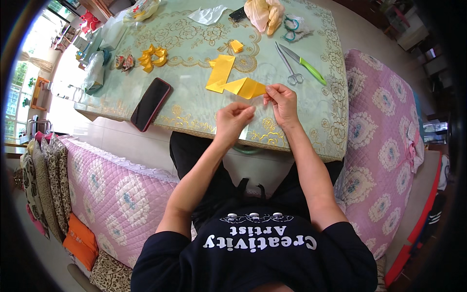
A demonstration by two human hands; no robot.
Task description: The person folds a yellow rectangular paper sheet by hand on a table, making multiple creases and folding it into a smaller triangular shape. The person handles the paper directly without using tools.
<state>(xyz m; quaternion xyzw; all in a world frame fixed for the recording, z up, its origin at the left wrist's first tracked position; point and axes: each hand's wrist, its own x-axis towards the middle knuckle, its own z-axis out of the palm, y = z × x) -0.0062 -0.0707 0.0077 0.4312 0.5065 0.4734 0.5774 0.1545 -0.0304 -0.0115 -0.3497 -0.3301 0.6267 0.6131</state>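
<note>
My right hand pinches the right tip of a folded yellow paper piece between thumb and fingers. My left hand is raised just below the paper, its thumb and index finger close together; whether anything thin lies between them I cannot tell. A flat stack of yellow paper lies behind the folded piece, whose left end reaches its lower corner. Farther back is a small folded yellow paper. To the left, a curved chain of folded golden paper rests on the tablecloth.
Metal scissors and a green-handled knife lie at the right. A smartphone sits at the table's front-left edge. Plastic bags and a white wrapper are at the back. Quilt-covered seats flank the table.
</note>
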